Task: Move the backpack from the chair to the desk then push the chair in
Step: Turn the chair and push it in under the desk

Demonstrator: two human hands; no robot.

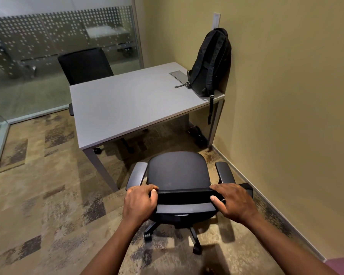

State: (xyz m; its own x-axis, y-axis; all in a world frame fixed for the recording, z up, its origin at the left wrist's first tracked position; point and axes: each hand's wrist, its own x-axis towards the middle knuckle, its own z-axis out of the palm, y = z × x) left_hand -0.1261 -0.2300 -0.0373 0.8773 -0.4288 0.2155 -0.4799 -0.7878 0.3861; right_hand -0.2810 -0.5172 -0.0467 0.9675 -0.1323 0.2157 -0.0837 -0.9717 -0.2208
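Observation:
The black backpack (211, 62) stands upright on the grey desk (131, 104), at its far right corner, leaning on the wall; one strap hangs over the desk edge. A black office chair (178, 171) with armrests and castors stands on the carpet a short way in front of the desk, seat bare. My left hand (140, 201) grips the left end of the chair's backrest top, and my right hand (231, 201) grips the right end, fingers over the rim.
A second black chair (85, 65) sits at the desk's far side. The tan wall (286, 116) runs close along the right of the chair. Glass partitions (48, 56) close the room at the back and left. Patterned carpet (48, 195) spreads to the left.

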